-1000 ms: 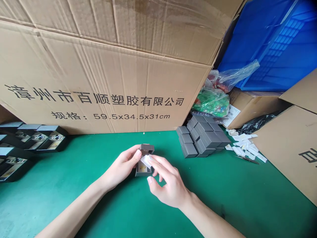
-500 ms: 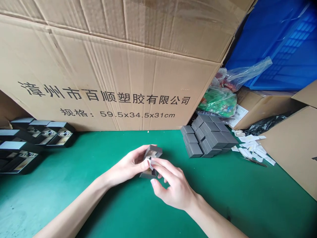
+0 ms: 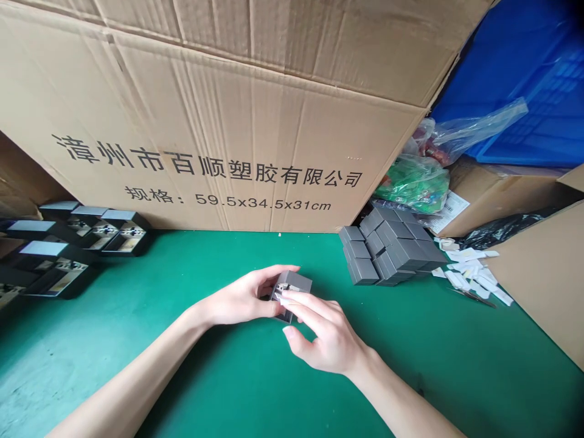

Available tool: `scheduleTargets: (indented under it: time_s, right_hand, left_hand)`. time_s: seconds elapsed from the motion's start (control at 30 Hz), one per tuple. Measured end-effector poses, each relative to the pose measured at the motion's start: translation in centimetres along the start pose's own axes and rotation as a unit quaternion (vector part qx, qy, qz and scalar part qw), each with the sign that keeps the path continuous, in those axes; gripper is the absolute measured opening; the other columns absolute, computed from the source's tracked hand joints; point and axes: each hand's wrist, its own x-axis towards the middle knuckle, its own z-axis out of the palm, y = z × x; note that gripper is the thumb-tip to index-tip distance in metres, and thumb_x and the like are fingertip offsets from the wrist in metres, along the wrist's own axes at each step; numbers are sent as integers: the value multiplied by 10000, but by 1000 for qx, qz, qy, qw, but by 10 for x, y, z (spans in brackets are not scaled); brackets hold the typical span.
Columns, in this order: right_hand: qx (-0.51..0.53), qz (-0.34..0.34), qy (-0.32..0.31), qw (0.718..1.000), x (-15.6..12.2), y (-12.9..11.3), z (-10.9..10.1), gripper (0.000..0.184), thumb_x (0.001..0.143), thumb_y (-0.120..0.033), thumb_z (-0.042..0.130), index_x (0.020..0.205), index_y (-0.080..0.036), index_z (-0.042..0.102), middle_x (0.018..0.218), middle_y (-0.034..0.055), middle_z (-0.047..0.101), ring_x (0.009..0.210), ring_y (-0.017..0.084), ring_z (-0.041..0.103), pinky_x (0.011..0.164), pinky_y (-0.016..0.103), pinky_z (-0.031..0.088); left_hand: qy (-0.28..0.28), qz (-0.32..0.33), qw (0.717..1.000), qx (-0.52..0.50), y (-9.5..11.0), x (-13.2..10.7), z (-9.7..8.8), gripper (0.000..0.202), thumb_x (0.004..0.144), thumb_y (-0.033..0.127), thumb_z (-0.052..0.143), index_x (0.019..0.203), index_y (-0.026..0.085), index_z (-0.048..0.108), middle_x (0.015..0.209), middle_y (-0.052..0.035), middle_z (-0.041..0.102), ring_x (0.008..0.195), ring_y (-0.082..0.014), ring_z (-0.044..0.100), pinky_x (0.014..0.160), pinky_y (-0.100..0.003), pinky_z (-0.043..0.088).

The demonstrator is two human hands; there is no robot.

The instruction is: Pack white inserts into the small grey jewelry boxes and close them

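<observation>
My left hand is closed around a small dark grey box, thumb at its near side and fingers behind it. The box is tilted, and pale parts show through its opening, partly covered by fingers. My right hand presses its outstretched fingertips into that opening, its thumb held apart below. Whatever lies under the fingertips is hidden. The box is just above the green tabletop.
Stacked grey boxes stand right of centre, beside scattered white strips and tweezers. Several black open-fronted cases line the left. A large carton walls off the back; a blue crate and plastic bag sit at back right.
The grey box has turned in my left hand, so its top side shows more and its opening less. My right fingertips remain at the opening. The whole view has shifted slightly.
</observation>
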Motion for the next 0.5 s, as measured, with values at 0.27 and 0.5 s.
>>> scheduleTargets:
  time_s: [0.27,0.5]
  right_hand:
    - [-35,34,-29,998,-1,5,1,458,942,-226,600,1399,-204,599,1370,106,677,1213,240,696,1024,378,626]
    - [-37,62,-62,995,-3,7,1,532,969,-260,587,1494,-221,512,1484,104,589,1294,249,646,1062,382,602]
  left_hand:
    - [30,4,1000,8,6,3,7,396,934,263,657,1320,182,615,1154,-119,737,1011,-237,713,881,-383,590]
    - [89,13,995,46,0,6,15,461,921,229,636,1377,183,588,1184,-111,745,1067,-255,703,888,-361,580]
